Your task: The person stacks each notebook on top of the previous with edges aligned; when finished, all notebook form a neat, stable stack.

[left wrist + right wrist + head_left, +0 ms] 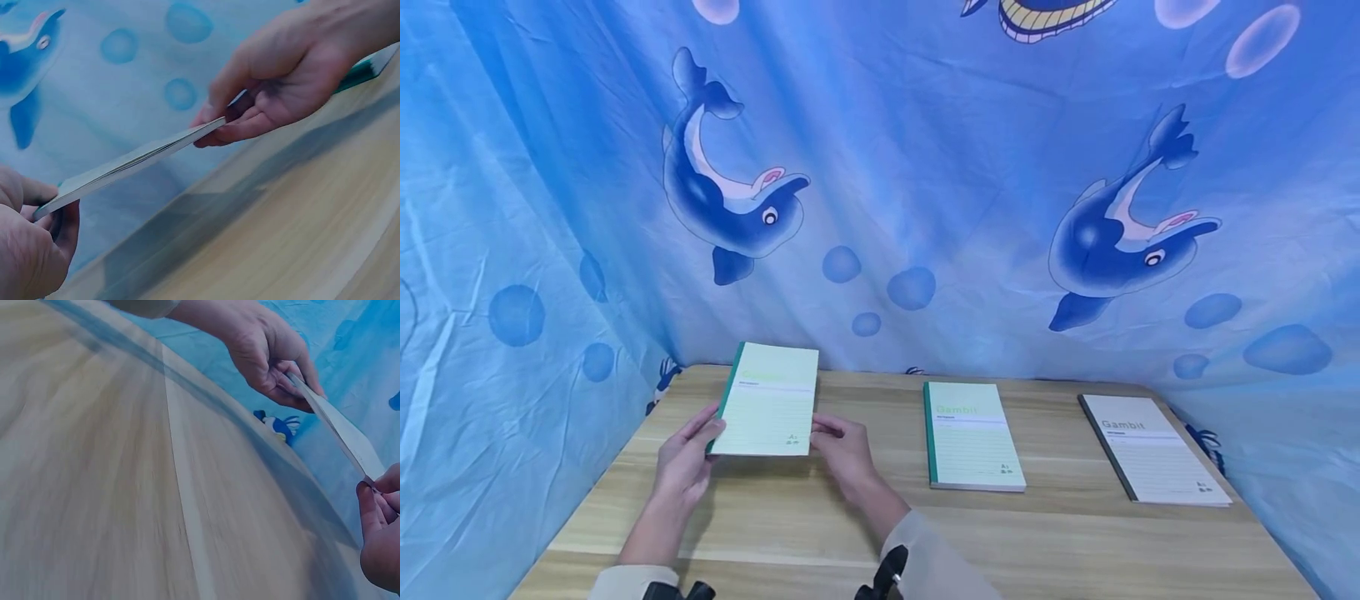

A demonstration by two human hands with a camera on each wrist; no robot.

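Observation:
A pale green notebook [771, 404] with a dark green spine is held up over the left part of the table, its shadow falling on the wood below. My left hand [683, 460] pinches it at the spine edge, thumb on the cover and fingers underneath. On the opposite edge my right hand [847, 457] pinches it the same way. In the left wrist view the notebook [131, 164] shows edge-on, tilted, with its pages slightly parted. The right wrist view has both hands at the two edges of the notebook [344, 428].
A second green-spined notebook [976, 437] lies on the wooden table [790, 533] right of centre. Farther right lies a notebook with a black spine [1153, 450], near the table's right edge. A blue dolphin-print cloth [880, 208] hangs behind and along the sides.

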